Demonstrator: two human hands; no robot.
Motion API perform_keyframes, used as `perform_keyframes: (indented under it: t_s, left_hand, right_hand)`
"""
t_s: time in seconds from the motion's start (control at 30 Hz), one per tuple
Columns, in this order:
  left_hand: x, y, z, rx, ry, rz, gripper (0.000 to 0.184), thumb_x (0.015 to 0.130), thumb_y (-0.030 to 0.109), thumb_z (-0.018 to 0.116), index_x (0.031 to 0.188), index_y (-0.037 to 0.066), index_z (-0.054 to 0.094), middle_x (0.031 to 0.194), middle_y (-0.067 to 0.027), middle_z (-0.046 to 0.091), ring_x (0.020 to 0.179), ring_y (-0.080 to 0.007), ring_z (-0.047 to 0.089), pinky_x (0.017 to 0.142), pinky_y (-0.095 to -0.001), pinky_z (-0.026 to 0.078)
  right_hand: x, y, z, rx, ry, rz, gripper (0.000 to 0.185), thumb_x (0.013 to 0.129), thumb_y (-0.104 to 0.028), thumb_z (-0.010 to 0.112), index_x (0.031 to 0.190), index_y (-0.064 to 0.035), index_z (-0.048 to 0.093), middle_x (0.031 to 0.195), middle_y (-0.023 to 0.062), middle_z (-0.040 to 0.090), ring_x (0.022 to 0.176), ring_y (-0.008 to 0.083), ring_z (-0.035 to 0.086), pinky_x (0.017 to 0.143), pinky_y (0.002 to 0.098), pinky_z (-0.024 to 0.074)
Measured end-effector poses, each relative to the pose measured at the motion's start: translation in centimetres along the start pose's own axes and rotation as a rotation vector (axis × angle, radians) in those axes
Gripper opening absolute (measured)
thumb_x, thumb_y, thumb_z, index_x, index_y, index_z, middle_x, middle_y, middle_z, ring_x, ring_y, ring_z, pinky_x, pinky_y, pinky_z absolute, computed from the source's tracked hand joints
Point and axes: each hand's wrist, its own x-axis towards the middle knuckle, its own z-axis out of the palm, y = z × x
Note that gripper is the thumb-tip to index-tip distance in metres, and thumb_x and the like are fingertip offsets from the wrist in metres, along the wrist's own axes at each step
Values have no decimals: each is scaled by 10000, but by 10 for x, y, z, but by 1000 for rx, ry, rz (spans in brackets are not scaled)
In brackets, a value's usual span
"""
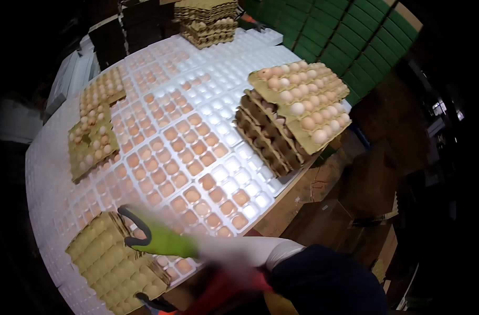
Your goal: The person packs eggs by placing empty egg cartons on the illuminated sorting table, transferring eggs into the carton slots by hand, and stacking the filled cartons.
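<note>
My right hand (153, 233), in a green glove with dark grey fingertips, is at the upper right edge of a cardboard egg tray (113, 262). Its thumb and finger are spread, with a gap between them; motion blurs the wrist. At the tray's near edge, the dark glove tips of my left hand (153, 303) press against the cardboard; most of that hand is hidden. Eggs show along the tray's right side. Beyond the hands, clear plastic egg packs (187, 144) cover the table, many filled with brown eggs and others without any.
Stacked cardboard trays of eggs (302, 102) lean at the table's right edge. More trays lie at the left (92, 139), and another stack (208, 26) stands at the far end. Green crates (339, 37) rise behind; brown boxes (323, 226) are on the right.
</note>
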Motion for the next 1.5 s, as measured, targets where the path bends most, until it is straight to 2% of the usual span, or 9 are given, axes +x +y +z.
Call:
perform_keyframes:
  t_s: [0.2,0.37,0.63,0.83,0.97,1.1,1.17,1.37,1.5]
  left_hand:
    - [-38,110,0,-44,85,222,417,993,209,513,1328,-36,541,1280,-154,604,1166,-272,579,1001,-397,454]
    - [-164,307,77,-483,-726,542,329,933,18,570,1257,-12,618,1255,-134,640,1139,-229,604,949,-371,486]
    - [-296,506,149,44,-979,1467,298,845,346,641,1044,126,619,995,-81,585,866,-278,597,693,-415,484]
    - [-284,499,142,-275,-1200,923,402,796,202,769,1146,80,612,1022,-102,640,861,-276,663,724,-363,544]
    - [-260,484,143,-858,-1354,-59,445,815,72,731,1218,15,550,1097,-83,604,955,-173,643,745,-315,549]
    - [-268,519,159,-118,-1122,1017,538,741,200,803,1228,110,594,1109,-101,561,870,-252,612,773,-373,517]
    - [-278,522,171,220,-1088,1192,535,744,245,801,1230,141,603,1098,-101,567,874,-274,615,759,-378,517]
    - [-239,487,178,-774,-1413,-22,467,879,276,637,1270,33,559,1044,-105,688,862,-160,676,608,-275,538]
    - [-226,497,210,-778,-1334,680,416,887,273,653,1262,95,625,1252,-102,600,970,-213,660,773,-369,552]
  right_hand:
    - [-84,-51,-325,100,490,121,313,848,62,675,1160,47,651,1027,83,693,968,137,652,852,283,520]
    - [-117,-35,-510,-497,539,156,264,812,-71,774,1064,-30,710,882,20,657,729,102,613,651,244,498]
    - [-107,51,-551,-715,-60,-316,420,868,-340,712,1223,-132,630,1244,57,603,1147,248,559,1002,433,419]
    - [-75,25,-593,240,21,154,483,779,-145,790,1205,-70,575,1114,7,584,1034,130,577,876,329,503]
    - [-41,12,-595,-410,-294,86,537,778,-208,784,1254,-95,562,1190,44,602,1065,206,611,868,337,505]
    - [-42,45,-563,-828,-143,-590,469,777,-306,760,1178,-103,625,1087,90,630,963,247,653,785,381,519]
    - [-24,7,-574,-695,-465,-37,390,797,-305,772,1106,-95,660,1160,43,630,967,216,649,806,364,507]
    - [-29,3,-604,588,-164,502,510,898,-236,667,1362,-104,502,1237,30,587,987,140,614,835,299,522]
    - [-13,22,-591,-318,-364,133,484,893,-242,669,1347,-132,544,1269,57,571,1101,189,575,899,350,473]
